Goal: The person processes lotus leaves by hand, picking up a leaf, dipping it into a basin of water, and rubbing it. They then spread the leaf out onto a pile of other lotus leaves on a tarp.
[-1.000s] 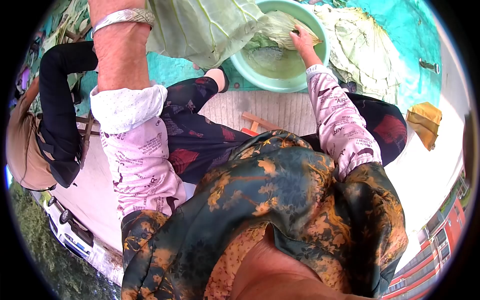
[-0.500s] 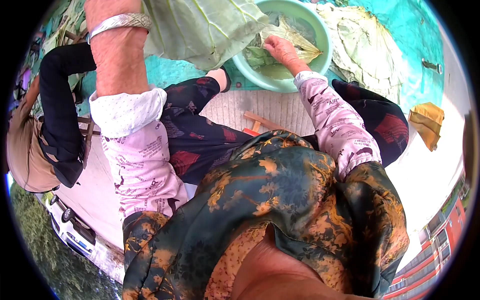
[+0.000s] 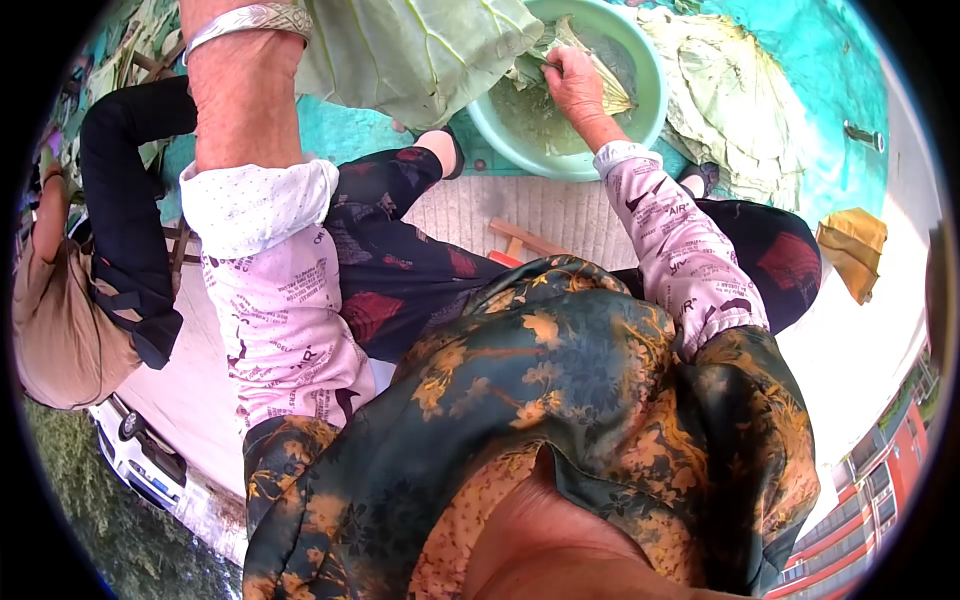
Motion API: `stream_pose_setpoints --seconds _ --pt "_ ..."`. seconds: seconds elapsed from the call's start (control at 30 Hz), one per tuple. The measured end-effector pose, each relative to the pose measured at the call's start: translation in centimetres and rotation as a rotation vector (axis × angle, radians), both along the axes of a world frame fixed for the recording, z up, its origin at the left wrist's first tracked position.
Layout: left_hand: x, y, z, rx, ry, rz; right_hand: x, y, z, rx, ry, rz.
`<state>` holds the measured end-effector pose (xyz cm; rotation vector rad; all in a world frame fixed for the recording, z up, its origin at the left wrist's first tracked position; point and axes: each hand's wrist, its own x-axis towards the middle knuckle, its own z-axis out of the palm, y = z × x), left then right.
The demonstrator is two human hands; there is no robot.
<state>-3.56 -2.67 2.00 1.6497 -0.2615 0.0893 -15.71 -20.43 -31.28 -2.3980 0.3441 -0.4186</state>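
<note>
My right hand [image 3: 577, 87] reaches into a pale green plastic basin [image 3: 655, 110], its fingers closed in a pinch on a wet, limp leaf [image 3: 570, 42]. Cloudy water [image 3: 545, 122] shows in the near part of the basin. My left forearm [image 3: 245, 110], with a silver bracelet [image 3: 250, 22] at the wrist, stretches up past the top edge; the hand itself is out of frame. Beside that wrist hangs a large pale green leaf [image 3: 415, 60] with raised veins, its lower tip near the basin's left rim. What holds it up cannot be seen.
Large flattened leaves [image 3: 730, 100] lie right of the basin on a teal sheet [image 3: 840, 60]. A yellow-brown folded piece [image 3: 853, 250] lies on the pavement. At left sits another person [image 3: 75, 335], with more leaves [image 3: 115, 50] beyond. A wooden piece [image 3: 525, 240] lies between my legs.
My right hand has moved slightly up and away from me, drawing the leaf toward the basin's far side. More water now shows near me. The person at left has shifted position.
</note>
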Motion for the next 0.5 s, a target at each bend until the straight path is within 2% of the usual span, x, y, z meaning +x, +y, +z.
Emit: stream_pose_setpoints --seconds 0.13,0.23,0.4,0.5 --pt "-0.2 -0.3 -0.2 -0.111 -0.018 -0.029 -3.1 3.1 -0.9 -0.027 0.157 0.397" --pt "-0.1 -0.3 0.0 -0.111 -0.025 -0.064 -5.1 4.0 -2.6 -0.034 0.282 0.542" --pt "1.0 0.3 -0.4 0.033 -0.068 -0.014 -6.9 2.3 -4.8 -0.200 0.465 0.620" --pt "0.1 0.1 -0.1 -0.076 -0.054 -0.107 -7.2 1.4 -5.1 -0.228 0.497 0.591"
